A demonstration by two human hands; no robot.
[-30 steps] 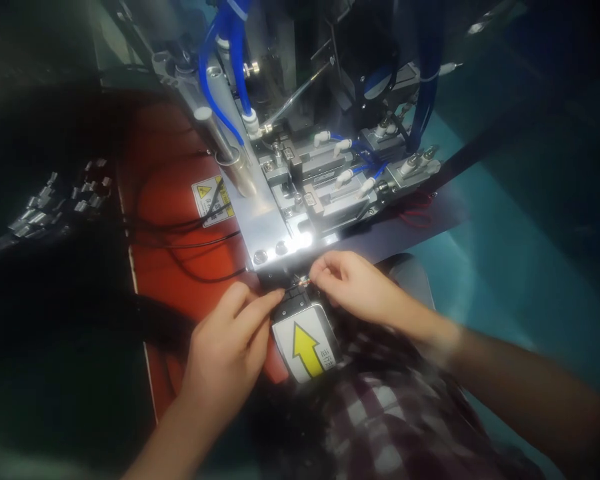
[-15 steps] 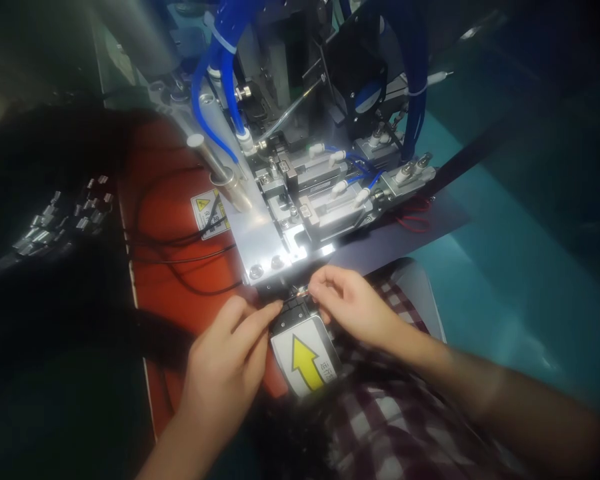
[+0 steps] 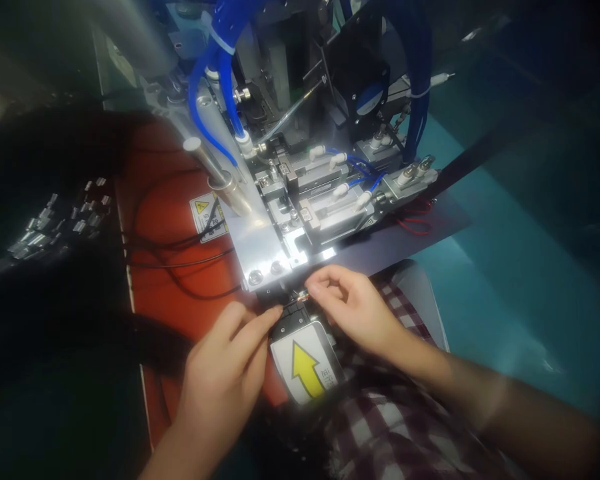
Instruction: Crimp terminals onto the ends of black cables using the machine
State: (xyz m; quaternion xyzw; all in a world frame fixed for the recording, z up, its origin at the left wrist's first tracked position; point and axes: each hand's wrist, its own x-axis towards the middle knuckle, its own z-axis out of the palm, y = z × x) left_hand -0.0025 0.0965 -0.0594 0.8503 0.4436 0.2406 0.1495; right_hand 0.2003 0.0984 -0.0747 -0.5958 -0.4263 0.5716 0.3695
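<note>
My left hand (image 3: 233, 360) rests at the left side of a small black fixture (image 3: 293, 319), its index fingertip touching the fixture's edge; what its closed fingers may hold is hidden. On the right, my right hand (image 3: 353, 303) pinches thumb and forefinger together beside a tiny shiny part (image 3: 303, 295) at the fixture's top. Whether that part is between the fingertips is too small to tell. Below the fixture is a white label with a yellow arrow (image 3: 305, 367). Just beyond my hands stands the machine's metal plate (image 3: 257, 250).
Pneumatic cylinders (image 3: 335, 210) and blue hoses (image 3: 225, 80) fill the area ahead. A metal post (image 3: 207, 163) rises at the left of the plate. Black cables cross the red surface (image 3: 180, 280). Small shiny pieces (image 3: 35, 237) lie at the far left.
Both hands stay at the fixture with almost the same pose. The right fingertips have shifted very slightly left, and the view has moved a little.
</note>
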